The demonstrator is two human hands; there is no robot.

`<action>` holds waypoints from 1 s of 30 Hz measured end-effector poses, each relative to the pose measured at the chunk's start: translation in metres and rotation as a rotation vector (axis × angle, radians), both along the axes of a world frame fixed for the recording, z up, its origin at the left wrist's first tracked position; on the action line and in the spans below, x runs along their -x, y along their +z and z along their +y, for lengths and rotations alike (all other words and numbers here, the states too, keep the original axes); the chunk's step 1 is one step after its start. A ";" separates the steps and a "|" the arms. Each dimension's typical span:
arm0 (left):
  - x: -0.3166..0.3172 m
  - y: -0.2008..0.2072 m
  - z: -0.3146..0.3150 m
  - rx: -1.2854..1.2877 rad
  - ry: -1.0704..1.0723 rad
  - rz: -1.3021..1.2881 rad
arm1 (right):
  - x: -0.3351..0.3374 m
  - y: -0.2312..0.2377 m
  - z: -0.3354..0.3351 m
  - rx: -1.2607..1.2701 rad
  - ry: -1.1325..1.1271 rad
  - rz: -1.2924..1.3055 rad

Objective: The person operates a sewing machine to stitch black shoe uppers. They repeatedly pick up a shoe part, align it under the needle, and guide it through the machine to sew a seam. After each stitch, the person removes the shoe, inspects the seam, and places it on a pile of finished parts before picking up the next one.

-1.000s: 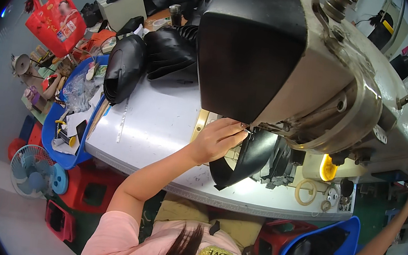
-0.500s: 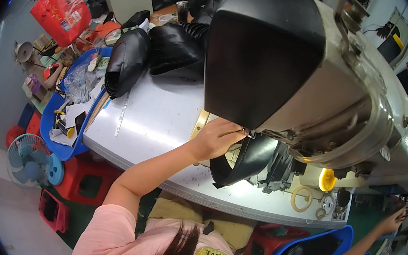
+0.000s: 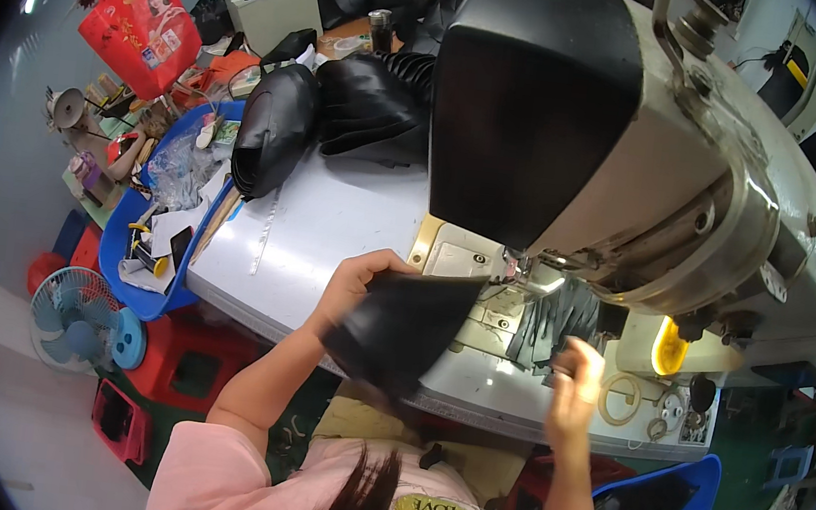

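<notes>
My left hand [image 3: 356, 284] is closed on the upper left edge of a black leather piece [image 3: 404, 330], which hangs in front of the sewing machine's bed. The piece's lower left side is smeared by motion. Its right corner lies close to the presser foot area [image 3: 512, 267] of the sewing machine [image 3: 546, 100]. Raised over the table's front part, my right hand [image 3: 575, 380] is blurred, so its fingers do not show clearly. Just left of it, a stack of narrow dark strips [image 3: 553, 322] lies beside the machine bed [image 3: 458, 256].
Folded black leather pieces [image 3: 369, 110] and a rolled one [image 3: 276, 129] lie on the white table [image 3: 312, 214]. At the left stands a blue bin [image 3: 115, 262] of scraps, above a fan [image 3: 74, 318] and a red stool [image 3: 190, 361]. A tape ring [image 3: 620, 398] lies right of my right hand.
My left hand has drawn the leather piece leftward and toward me, away from under the machine head. My right hand has come in from the far right to the table's front.
</notes>
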State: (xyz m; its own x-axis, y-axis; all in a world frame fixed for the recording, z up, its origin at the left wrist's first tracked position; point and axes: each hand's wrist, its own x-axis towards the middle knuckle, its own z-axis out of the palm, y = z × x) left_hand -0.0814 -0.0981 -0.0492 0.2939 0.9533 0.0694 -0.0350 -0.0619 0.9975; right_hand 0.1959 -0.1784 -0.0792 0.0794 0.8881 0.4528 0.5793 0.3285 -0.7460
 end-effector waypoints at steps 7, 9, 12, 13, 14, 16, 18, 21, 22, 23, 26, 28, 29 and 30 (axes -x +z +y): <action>0.006 -0.023 -0.010 0.411 -0.007 -0.295 | 0.082 -0.002 0.039 -0.225 0.098 -0.191; 0.005 -0.031 -0.009 0.395 -0.022 -0.309 | 0.083 -0.004 0.047 -0.257 0.083 -0.242; 0.004 -0.056 -0.005 0.303 -0.047 -0.270 | 0.091 0.004 0.051 -0.277 0.117 -0.279; 0.003 -0.061 -0.006 0.281 -0.044 -0.240 | 0.094 0.003 0.055 -0.362 0.099 -0.306; 0.002 -0.057 -0.005 0.259 -0.045 -0.207 | 0.095 0.000 0.056 -0.337 0.085 -0.257; 0.008 -0.039 -0.003 -0.056 0.048 0.157 | 0.094 -0.004 0.052 -0.287 0.058 -0.158; 0.031 -0.028 0.015 -0.370 0.081 0.348 | 0.084 -0.010 0.046 -0.247 0.060 -0.030; 0.054 0.003 0.049 -0.535 0.183 0.430 | 0.070 -0.010 0.038 -0.199 0.108 0.064; 0.054 0.005 0.061 -0.539 0.167 0.585 | 0.066 -0.012 0.037 -0.156 0.108 0.085; 0.055 -0.004 0.073 -0.559 0.095 0.638 | 0.064 -0.013 0.036 -0.115 0.117 0.109; 0.059 -0.039 0.096 -0.714 -0.054 0.815 | 0.055 -0.025 0.043 -0.112 -0.036 0.027; 0.068 -0.039 0.100 -0.663 0.112 0.633 | 0.036 -0.035 0.046 -0.128 -0.158 -0.042; 0.080 -0.037 0.107 -0.572 0.222 0.452 | 0.024 -0.043 0.046 -0.062 -0.220 -0.055; 0.092 -0.038 0.117 -0.472 0.320 0.262 | 0.012 -0.046 0.045 -0.002 -0.257 -0.096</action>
